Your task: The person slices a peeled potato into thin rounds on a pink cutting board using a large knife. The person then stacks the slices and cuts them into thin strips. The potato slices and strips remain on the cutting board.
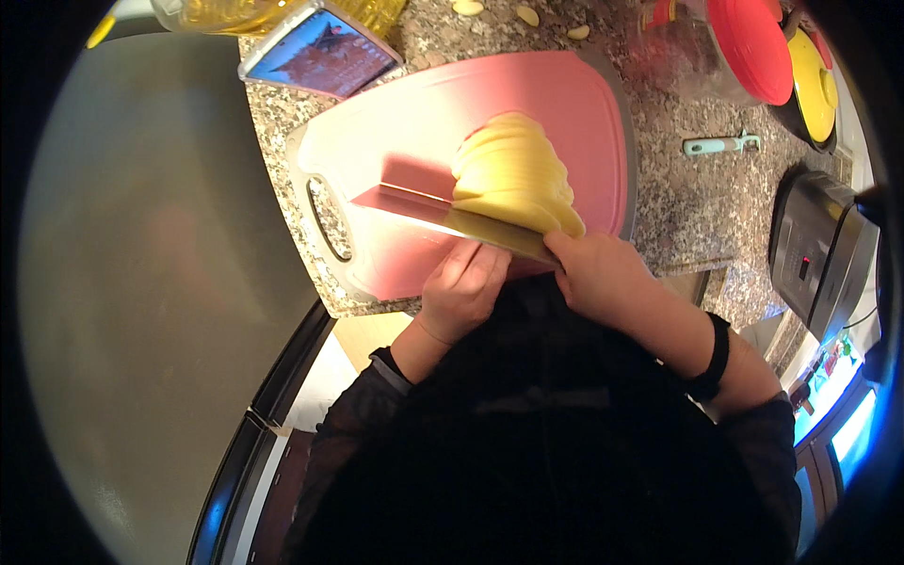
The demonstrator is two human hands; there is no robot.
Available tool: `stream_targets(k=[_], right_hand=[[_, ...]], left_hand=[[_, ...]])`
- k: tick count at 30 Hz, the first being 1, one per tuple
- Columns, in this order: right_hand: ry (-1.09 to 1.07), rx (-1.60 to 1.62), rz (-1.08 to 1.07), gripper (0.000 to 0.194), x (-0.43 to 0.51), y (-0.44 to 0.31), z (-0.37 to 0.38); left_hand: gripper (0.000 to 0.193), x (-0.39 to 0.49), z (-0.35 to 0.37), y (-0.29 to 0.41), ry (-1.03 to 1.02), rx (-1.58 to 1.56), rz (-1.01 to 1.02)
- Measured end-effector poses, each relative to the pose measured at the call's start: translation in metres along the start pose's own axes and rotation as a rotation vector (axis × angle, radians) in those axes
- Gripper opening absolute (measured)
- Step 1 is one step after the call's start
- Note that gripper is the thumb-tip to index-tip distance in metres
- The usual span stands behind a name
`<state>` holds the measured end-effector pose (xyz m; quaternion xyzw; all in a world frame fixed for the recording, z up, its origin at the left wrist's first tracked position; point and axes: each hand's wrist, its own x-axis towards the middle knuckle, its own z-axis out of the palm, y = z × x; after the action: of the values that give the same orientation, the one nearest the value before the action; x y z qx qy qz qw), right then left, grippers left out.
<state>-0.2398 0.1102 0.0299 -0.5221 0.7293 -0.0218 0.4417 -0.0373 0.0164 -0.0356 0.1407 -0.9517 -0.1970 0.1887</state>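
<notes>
A pink cutting board [558, 92] with a grey rim and a handle slot lies on the granite counter. Thin, overlapping slices of a pale yellow vegetable, perhaps potato, form a pile [512, 166] on it. My right hand [600, 272] is closed on a wide-bladed kitchen knife [459, 222], whose blade reaches left along the near side of the slices. Just below the blade is my left hand [466, 282], its fingers together and their tips at or behind the blade's near edge; whether they hold anything is hidden.
Behind the board's left end stand a phone [321, 53] and bottles of yellow oil [233, 14]. A teal-handled peeler [720, 145], a clear jar with a red lid [750, 49], a yellow-lidded pot [812, 85] and a dark appliance [812, 247] are at right. Loose pale pieces [526, 15] lie beyond the board.
</notes>
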Motion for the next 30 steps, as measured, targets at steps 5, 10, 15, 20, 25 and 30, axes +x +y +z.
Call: stream_targets(k=[5,10,15,20,25,30], right_hand=[[-0.002,0.003,-0.026,0.016,-0.001,0.002,0.001],[-0.013,-0.019,0.013,0.021,-0.001,0.006,0.005],[0.148,0.103,-0.081,0.027,-0.006,0.005,0.012],[0.198,0.14,-0.145,0.022,-0.008,0.004,0.015],[0.211,0.152,-0.144,0.021,-0.01,0.002,0.011],[0.257,0.173,-0.176,0.022,-0.027,-0.006,0.001]], left_hand=[[0.031,-0.003,0.001,0.002,0.049,0.035,-0.019],[0.03,-0.005,0.01,0.004,0.111,0.055,-0.028],[0.033,-0.008,0.011,-0.005,0.158,0.005,0.043],[0.032,-0.017,0.029,-0.008,0.213,-0.007,0.035],[0.033,-0.022,0.037,-0.01,0.231,-0.022,0.031],[0.037,-0.024,0.041,-0.011,0.244,-0.016,0.049]])
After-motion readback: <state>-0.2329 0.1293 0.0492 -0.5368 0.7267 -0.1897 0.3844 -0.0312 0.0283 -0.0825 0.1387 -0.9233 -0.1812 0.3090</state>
